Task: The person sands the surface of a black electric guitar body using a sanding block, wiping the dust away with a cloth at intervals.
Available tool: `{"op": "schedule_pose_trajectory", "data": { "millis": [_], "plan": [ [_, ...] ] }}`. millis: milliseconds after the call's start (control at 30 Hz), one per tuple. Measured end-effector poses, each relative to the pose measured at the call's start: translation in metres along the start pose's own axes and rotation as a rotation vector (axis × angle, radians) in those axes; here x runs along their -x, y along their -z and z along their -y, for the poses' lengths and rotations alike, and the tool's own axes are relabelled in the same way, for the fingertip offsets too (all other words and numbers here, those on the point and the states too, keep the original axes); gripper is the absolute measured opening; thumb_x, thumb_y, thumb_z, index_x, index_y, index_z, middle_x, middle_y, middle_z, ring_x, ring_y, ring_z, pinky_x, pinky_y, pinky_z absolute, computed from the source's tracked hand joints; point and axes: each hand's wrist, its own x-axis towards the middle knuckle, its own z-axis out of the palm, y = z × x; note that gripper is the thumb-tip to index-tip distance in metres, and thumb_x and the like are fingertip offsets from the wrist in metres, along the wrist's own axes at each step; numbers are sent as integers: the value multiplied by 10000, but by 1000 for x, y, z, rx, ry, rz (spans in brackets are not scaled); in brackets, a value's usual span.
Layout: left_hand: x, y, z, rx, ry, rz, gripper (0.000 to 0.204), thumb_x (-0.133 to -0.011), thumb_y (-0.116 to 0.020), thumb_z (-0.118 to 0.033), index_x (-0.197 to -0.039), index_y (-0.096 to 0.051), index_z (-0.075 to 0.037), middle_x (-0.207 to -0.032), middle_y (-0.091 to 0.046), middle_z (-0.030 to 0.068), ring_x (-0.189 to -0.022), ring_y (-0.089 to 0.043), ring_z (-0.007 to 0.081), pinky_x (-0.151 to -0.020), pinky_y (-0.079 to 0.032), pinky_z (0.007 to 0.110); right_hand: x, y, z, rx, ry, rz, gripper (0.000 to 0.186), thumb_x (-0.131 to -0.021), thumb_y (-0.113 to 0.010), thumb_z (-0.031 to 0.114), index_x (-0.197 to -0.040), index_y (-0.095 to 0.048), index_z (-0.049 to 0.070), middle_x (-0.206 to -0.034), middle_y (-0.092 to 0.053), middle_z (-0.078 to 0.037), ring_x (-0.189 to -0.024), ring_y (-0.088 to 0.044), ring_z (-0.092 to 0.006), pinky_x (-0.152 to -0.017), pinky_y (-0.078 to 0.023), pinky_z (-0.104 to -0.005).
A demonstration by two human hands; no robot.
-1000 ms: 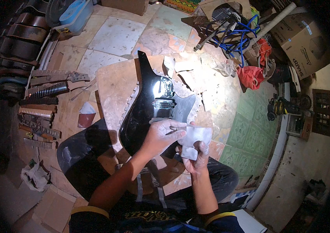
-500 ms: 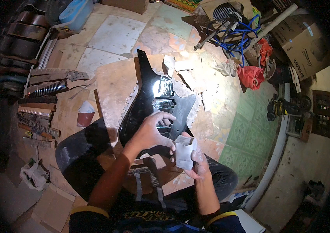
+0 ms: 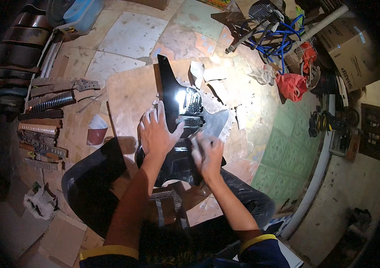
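Both hands now on black guitar body (image 3: 176, 134) lying across lap and floor board. Left hand (image 3: 156, 131) spread flat, pressed on upper edge. Right hand (image 3: 208, 154) – earlier lifted clear – closed around pale sanding pad (image 3: 197, 149) (partly hidden), brought down onto surface – rubbing judged resumed.

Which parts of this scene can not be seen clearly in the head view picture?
- Pale sheet or cloth under the right hand: mostly covered by the fingers and blurred; its kind cannot be told.
- Lower part of the glossy black guitar body: hidden by the left hand and both forearms.
- Its metal hardware: washed out by glare.
- Dark stacked items at the left rim: in shadow, bent by the lens.
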Motion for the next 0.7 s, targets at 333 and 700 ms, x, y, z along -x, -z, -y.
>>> {"op": "schedule_pose_trajectory", "data": {
  "millis": [333,700],
  "plan": [
    [-2,-9,4,95,-56,-81,984,-836,-751,-459,-1575,-299,9,-1475,-475,244,-1344,-430,416,-1133,-352,539,-10,16,-7,121,-31,73,404,-869,-756,92,-1261,-667,56,-1061,-600,-169,-997,-569,-331,-904,-466,-412],
    [-2,-23,6,177,-90,-121,978,-822,-766,-374,-1570,-286,34,-1473,-442,300,-1299,-422,476,-1117,-326,598,-30,19,-10,134,-128,-159,418,-888,-739,164,-1289,-661,77,-1093,-600,-193,-984,-547,-368,-869,-451,-447]
  ]
}}
